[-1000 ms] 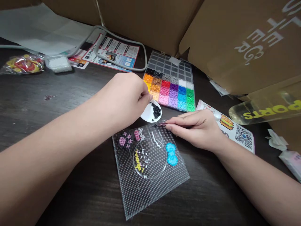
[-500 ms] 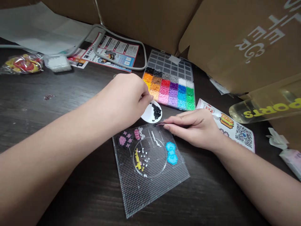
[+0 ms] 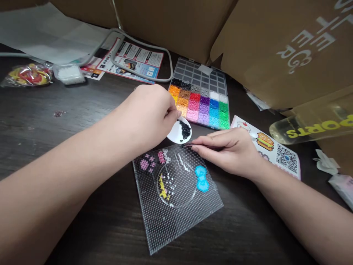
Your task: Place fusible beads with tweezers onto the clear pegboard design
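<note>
My left hand (image 3: 157,110) pinches the rim of a small white dish (image 3: 173,134) that carries a heap of black beads (image 3: 185,129). Between the thumb and fingers of my right hand (image 3: 228,151) is a pair of dark tweezers (image 3: 190,144). Their tips are over the far edge of the clear pegboard (image 3: 171,232), just below the dish; a dark speck, perhaps a bead, shows there. On the pegboard are a pink paw (image 3: 147,163), a pink and white shape (image 3: 163,156), a blue bow-like shape (image 3: 202,179) and a white bead line (image 3: 183,162). A clear round dish (image 3: 182,206) holds loose yellow and white beads.
Behind my hands lies an open bead case (image 3: 204,106) with many colours. To the right are a pattern sheet (image 3: 286,160) and a clear bottle (image 3: 278,133). Leaflets (image 3: 149,60), a cable (image 3: 171,70), a small clear box (image 3: 68,74) and a plastic bag (image 3: 30,75) lie at the back left.
The view has shifted very slightly. Both hands stay almost in place, with the dish and tweezers still held; the tweezer tips sit marginally lower against the pegboard's far edge.
</note>
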Action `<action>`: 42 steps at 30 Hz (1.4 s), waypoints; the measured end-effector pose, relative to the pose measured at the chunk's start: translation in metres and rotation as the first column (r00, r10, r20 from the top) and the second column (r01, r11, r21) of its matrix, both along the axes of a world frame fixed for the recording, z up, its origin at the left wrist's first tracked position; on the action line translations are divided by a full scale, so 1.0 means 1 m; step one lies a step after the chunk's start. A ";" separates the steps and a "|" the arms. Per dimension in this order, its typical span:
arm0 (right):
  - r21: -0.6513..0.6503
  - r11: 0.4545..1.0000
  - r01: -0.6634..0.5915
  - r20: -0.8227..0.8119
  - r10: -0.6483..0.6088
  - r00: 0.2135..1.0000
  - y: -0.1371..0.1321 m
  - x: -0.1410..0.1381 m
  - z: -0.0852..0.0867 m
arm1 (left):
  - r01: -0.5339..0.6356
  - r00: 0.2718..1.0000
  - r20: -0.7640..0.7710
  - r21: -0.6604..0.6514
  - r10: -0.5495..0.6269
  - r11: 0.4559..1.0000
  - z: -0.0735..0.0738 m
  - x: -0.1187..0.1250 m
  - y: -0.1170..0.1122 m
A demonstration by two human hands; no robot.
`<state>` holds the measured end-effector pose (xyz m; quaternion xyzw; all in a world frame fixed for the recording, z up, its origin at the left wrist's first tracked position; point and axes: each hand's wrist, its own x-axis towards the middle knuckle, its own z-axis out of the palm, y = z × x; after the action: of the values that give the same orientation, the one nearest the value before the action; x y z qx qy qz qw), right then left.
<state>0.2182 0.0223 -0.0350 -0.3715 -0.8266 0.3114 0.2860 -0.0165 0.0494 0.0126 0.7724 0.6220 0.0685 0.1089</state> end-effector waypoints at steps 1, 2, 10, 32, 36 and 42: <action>0.005 1.000 0.000 0.002 0.000 1.000 0.000 0.000 0.000 | 0.000 1.000 0.001 0.000 0.000 1.000 0.000 0.000 0.000; 0.010 1.000 0.001 0.002 -0.001 1.000 -0.001 0.000 -0.001 | 0.000 1.000 0.003 0.001 0.000 1.000 0.000 0.000 0.000; 0.011 1.000 0.022 -0.007 -0.022 1.000 -0.002 0.001 -0.003 | -0.004 1.000 0.005 0.001 0.004 1.000 0.001 -0.001 0.000; -0.213 0.951 0.226 -0.157 -0.261 0.952 -0.009 -0.009 0.012 | 0.095 0.981 0.173 -0.008 -0.092 0.995 -0.003 -0.004 -0.002; -0.283 0.931 0.229 -0.163 -0.282 0.946 -0.006 -0.003 0.011 | 0.057 0.990 0.130 0.010 -0.058 0.998 0.000 -0.004 -0.001; -0.273 0.939 0.207 -0.191 -0.264 0.945 -0.009 -0.001 0.009 | 0.034 0.996 0.078 0.031 -0.037 0.999 0.001 -0.006 0.002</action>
<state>0.2167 0.0136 -0.0260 -0.4637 -0.6922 0.4161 0.3642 -0.0220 0.0511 0.0137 0.7816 0.6024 0.1059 0.1228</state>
